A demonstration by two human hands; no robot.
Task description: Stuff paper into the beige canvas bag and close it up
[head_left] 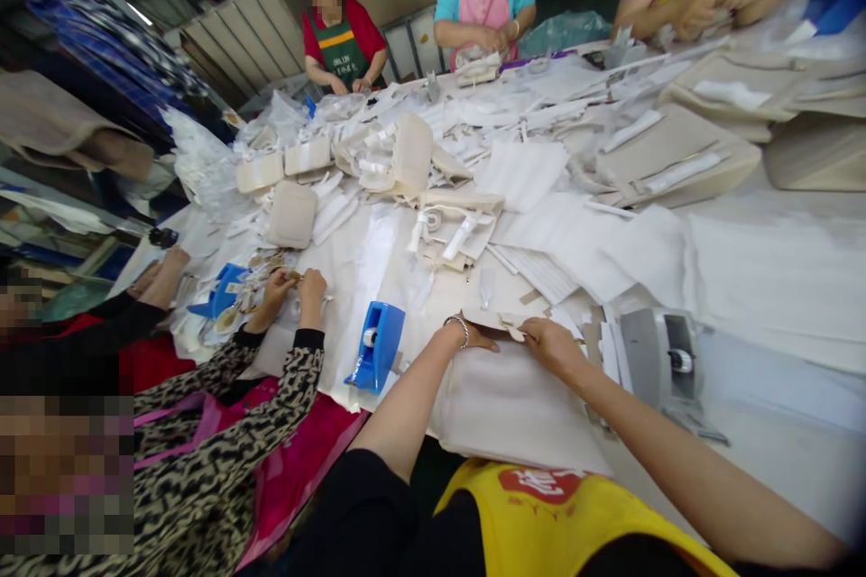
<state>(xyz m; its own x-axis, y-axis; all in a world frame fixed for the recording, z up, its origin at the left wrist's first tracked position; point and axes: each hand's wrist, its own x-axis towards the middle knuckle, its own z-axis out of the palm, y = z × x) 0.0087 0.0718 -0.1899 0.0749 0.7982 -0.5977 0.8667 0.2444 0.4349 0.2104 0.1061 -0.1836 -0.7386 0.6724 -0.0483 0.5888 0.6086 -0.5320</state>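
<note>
A stack of white fabric sheets (514,406) lies on the table right in front of me. My left hand (475,338), with a bead bracelet on its wrist, pinches the far edge of a beige card piece (497,320) resting on the stack. My right hand (551,344) grips the same piece from the right side, fingers closed. A blue tape dispenser (376,345) stands just left of my left arm. A grey tape dispenser (667,359) sits to the right of my right hand.
A person in a leopard-print sleeve (271,397) works at my left with small parts beside another blue dispenser (223,288). Three people work across the table (778,433). Beige boxes (677,158), white strips and fabric cover its middle and far side.
</note>
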